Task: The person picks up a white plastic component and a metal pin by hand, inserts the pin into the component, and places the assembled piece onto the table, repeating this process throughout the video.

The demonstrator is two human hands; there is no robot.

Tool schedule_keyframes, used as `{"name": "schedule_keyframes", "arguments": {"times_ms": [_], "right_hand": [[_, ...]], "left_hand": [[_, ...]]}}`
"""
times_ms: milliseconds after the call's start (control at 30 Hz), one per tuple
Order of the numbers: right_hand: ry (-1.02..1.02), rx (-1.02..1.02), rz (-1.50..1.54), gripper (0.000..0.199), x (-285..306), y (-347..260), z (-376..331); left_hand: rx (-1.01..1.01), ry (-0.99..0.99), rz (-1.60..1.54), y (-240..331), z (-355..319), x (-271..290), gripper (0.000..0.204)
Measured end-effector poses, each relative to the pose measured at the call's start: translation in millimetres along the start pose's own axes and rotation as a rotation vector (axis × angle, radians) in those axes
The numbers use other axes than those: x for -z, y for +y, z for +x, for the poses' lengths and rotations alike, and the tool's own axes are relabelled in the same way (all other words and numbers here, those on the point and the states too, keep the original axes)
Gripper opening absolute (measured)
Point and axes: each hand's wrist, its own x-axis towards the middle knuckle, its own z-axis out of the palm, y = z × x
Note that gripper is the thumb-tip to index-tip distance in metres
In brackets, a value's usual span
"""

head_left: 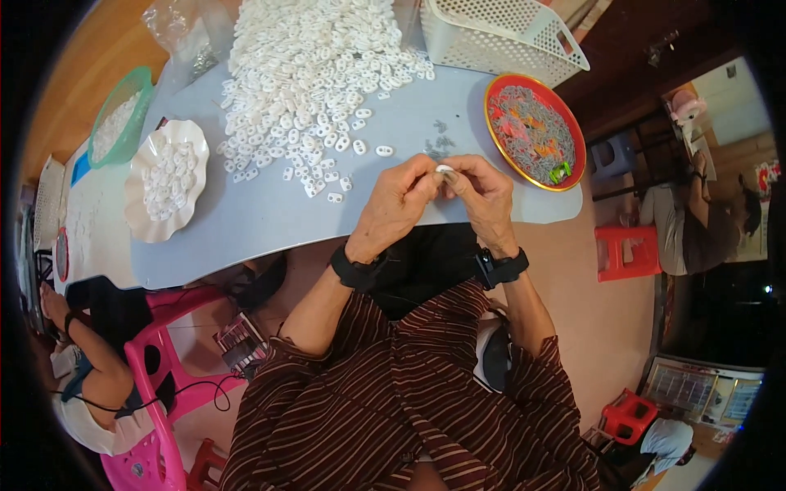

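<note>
Above the table's near edge my left hand (pixel 396 208) and my right hand (pixel 485 195) meet, fingertips pinched together on a small white plastic piece (pixel 444 168). Fingers cover most of that piece. Just beyond my hands lies a little group of thin grey pieces (pixel 440 139) on the tabletop. A large heap of white oval plastic pieces with two dark holes each (pixel 307 61) spreads over the table to the far left of my hands. To the right, a red bowl with a gold rim (pixel 583 155) holds many grey pieces and some orange and green bits.
A white scalloped dish (pixel 135 214) of white pieces and a green basket (pixel 143 82) stand at left. A white perforated basket (pixel 491 41) is at the back. Co-workers sit left (pixel 106 385) and right (pixel 696 213); a red stool (pixel 626 252) stands on the floor.
</note>
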Motion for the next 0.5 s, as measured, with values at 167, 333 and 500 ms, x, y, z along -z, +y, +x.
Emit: {"name": "schedule_keyframes", "arguments": {"times_ms": [167,333,500], "right_hand": [[0.003,0.008,-0.167,0.013,12,-20,25],[0.134,0.242,-0.344,0.014,33,-65,131],[0.163,0.372,-0.865,0.014,86,-48,212]], "left_hand": [[-0.045,0.082,-0.037,4,-4,0,0.013],[-0.209,0.067,0.106,12,-7,-2,0.002],[-0.175,0.088,0.094,13,-7,-1,0.004]]}}
